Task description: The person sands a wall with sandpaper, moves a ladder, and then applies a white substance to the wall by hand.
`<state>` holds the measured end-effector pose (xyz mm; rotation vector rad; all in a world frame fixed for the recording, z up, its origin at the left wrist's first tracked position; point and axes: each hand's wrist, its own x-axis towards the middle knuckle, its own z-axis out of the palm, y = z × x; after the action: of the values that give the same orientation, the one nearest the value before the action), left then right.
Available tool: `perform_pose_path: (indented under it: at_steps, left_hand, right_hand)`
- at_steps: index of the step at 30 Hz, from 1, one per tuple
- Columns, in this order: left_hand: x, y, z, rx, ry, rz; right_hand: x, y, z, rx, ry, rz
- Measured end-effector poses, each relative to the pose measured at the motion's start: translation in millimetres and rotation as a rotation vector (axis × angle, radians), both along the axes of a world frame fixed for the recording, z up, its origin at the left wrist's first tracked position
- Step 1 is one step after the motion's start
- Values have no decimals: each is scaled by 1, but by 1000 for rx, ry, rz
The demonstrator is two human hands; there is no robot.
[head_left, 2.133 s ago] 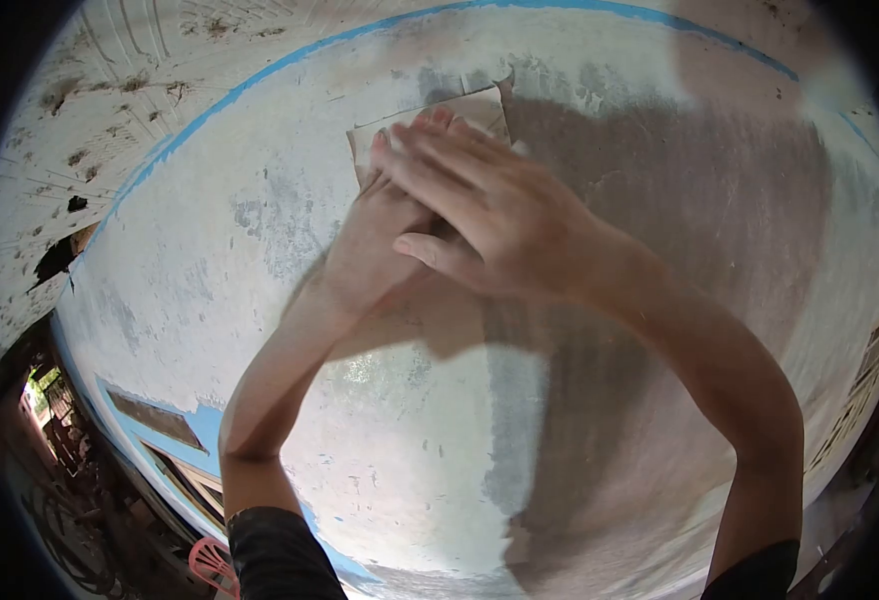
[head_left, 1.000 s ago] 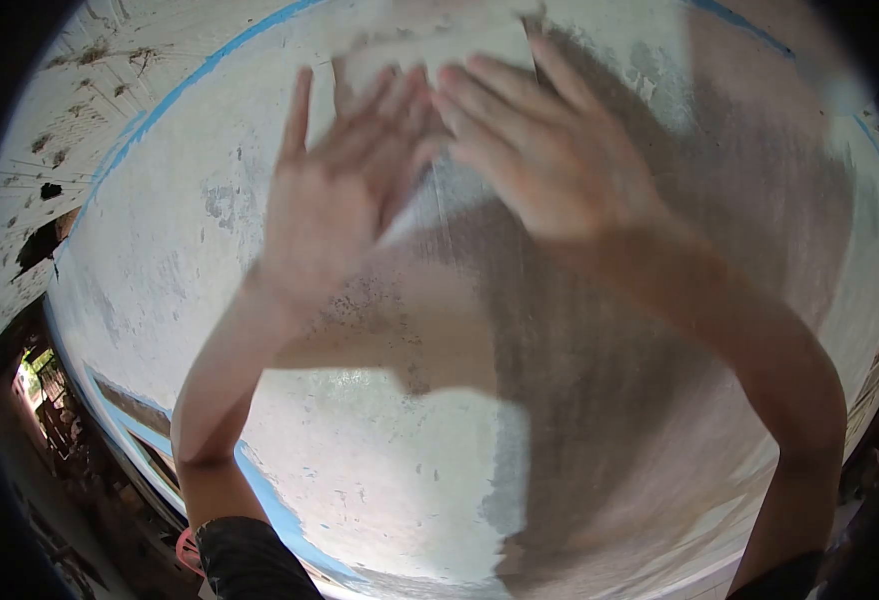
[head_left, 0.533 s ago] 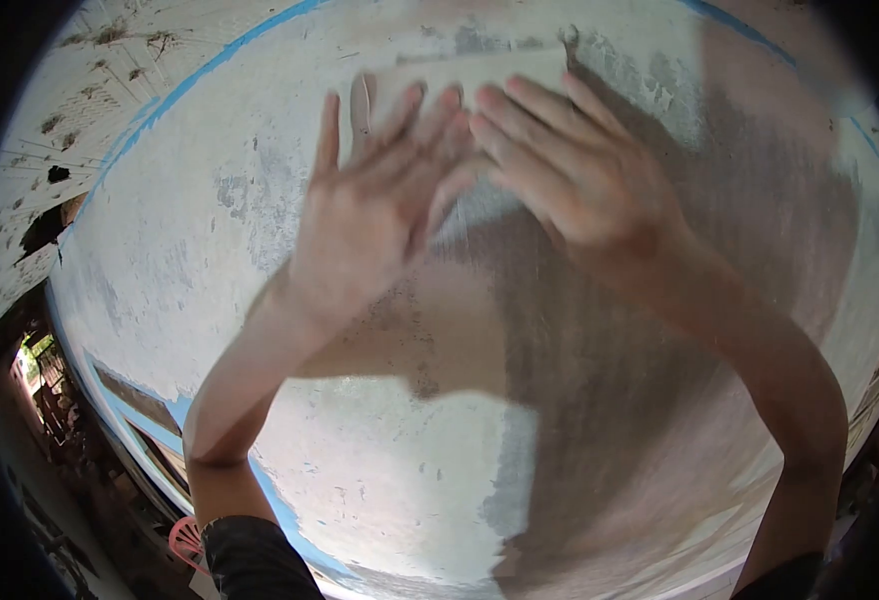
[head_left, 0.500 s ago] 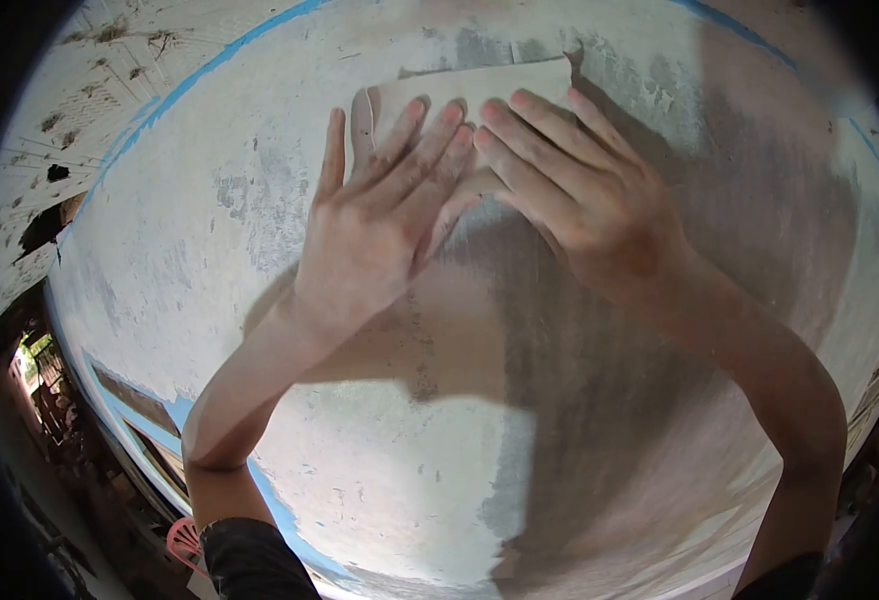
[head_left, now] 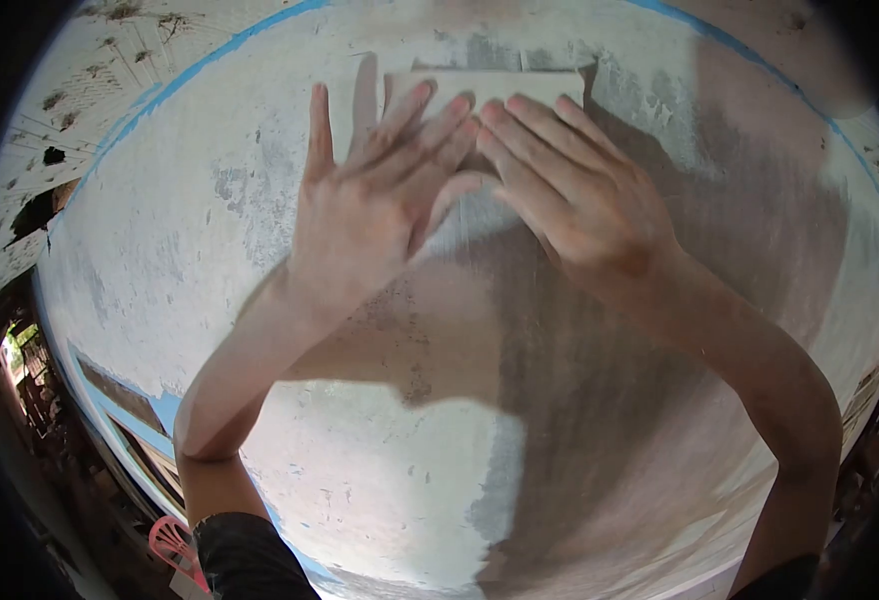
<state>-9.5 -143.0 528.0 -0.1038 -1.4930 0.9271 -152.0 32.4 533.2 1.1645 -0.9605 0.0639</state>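
A pale rectangular sheet (head_left: 505, 84), like paper or sandpaper, lies against a patchy, worn wall (head_left: 430, 480). My left hand (head_left: 360, 215) presses its outstretched fingers flat over the sheet's left and lower part, with the little finger spread away to the left and the thumb pointing right. My right hand (head_left: 590, 200) rests flat on the sheet's right part, its fingers straight and angled up to the left. The fingertips of both hands nearly meet at the middle. Fingers cover the sheet's lower edge. My left fingers are slightly blurred.
Blue paint lines (head_left: 230, 45) border the wall's top. At upper left is a pale, spotted surface (head_left: 80, 75) with dark holes. A pink plastic chair (head_left: 172, 545) stands at lower left. Blue-edged openings (head_left: 125, 395) lie at left. Shadows of my arms fall across the wall.
The sheet and both hands have shifted slightly in view, the sheet a little right and down. My left hand's little finger is spread wider from the others. Both hands stay flat on the sheet.
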Motion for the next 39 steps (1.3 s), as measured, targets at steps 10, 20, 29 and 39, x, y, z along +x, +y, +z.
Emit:
perform_pose_path:
  at_steps: [10,20,29,39]
  left_hand:
    - [1,0,-5,43,4,-5]
    - [-6,-9,40,18,91,-36]
    - [-5,-6,48,5,131,-24]
    - [1,-10,20,-10,55,-60]
  right_hand:
    - [0,-5,-1,-29,82,30]
    - [8,-11,49,-18,39,100]
    - [0,-16,56,-38,36,-7]
    - [5,-5,32,-4,117,-28]
